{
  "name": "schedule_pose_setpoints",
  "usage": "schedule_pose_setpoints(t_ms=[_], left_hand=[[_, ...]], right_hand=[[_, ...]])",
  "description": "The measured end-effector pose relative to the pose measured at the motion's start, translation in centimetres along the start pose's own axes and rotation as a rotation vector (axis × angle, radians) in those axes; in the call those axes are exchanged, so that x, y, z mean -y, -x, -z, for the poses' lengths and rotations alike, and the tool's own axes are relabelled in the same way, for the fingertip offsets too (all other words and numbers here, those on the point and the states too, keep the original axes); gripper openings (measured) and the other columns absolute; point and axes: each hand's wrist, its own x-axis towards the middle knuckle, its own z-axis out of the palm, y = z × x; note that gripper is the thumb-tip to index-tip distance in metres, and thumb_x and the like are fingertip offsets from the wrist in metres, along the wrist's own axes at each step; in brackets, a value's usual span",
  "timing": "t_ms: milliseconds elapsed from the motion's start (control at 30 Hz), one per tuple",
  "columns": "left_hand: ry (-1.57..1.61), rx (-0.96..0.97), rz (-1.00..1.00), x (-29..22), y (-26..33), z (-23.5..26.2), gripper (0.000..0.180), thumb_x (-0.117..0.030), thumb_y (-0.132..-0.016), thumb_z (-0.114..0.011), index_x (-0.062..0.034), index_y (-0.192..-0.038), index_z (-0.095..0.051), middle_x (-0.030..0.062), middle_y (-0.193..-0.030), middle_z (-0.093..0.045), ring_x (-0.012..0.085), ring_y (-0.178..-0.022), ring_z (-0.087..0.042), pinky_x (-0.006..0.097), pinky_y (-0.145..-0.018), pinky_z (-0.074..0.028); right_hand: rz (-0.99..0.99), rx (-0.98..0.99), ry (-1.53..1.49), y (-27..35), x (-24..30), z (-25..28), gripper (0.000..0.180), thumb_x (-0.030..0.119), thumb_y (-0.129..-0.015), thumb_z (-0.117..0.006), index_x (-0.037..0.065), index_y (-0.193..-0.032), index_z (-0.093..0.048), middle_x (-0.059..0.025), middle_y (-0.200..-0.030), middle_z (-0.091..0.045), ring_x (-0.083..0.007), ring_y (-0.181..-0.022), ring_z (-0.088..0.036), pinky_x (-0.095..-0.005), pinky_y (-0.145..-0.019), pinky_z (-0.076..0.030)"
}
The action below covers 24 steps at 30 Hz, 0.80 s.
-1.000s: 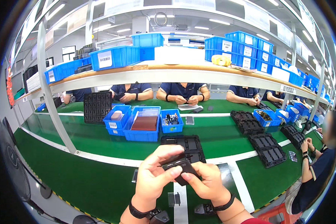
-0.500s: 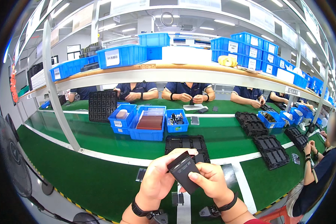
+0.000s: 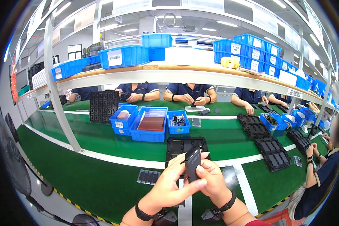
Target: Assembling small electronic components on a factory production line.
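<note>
A flat black rectangular case, with faint print on its face and an opening or lip at its top end, stands tilted between my hands. My right hand grips it from the right, thumb pressed on its lower face. Along its left side lies my left hand; the fingers pass behind the case and the thumb crosses its lower end. Just beyond my hands is a black compartment tray, partly covered by them. A strip of dark flat pieces rests left of my left hand.
Blue bins with brown sheets and small parts stand beyond the tray. Black trays lie to the right. A shelf with blue boxes spans above the green bench. Co-workers sit opposite; another person works at right.
The case has turned more upright and edge-on. My left hand has shifted lower around it, its thumb now across the lower end. The strip of dark pieces shows more fully.
</note>
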Motion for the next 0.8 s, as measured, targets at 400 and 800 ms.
schedule_pose_setpoints(t_ms=[400,800], left_hand=[[0.152,-0.049,0.182,-1.4,-0.2,-0.8,0.039,0.002,-0.086,-0.048,0.0003,-0.125,-0.049,0.0112,-0.096,-0.055,0.0175,-0.084,-0.057,0.028,-0.077,-0.046],[0.02,-0.007,0.077,-0.5,-0.7,-2.2,0.048,0.008,-0.079,-0.052,0.0002,-0.126,-0.048,0.0114,-0.095,-0.055,0.0151,-0.079,-0.056,0.025,-0.071,-0.045]], right_hand=[[0.662,-0.094,1.099,0.6,6.1,0.7,0.021,0.003,-0.066,-0.068,0.0,-0.086,-0.059,-0.0081,-0.067,-0.058,-0.0205,-0.058,-0.055,-0.0286,-0.053,-0.045],[0.825,-0.146,1.156,0.5,5.9,0.9,0.016,-0.004,-0.062,-0.065,0.0,-0.077,-0.058,-0.0064,-0.061,-0.056,-0.0199,-0.052,-0.053,-0.0293,-0.049,-0.041]])
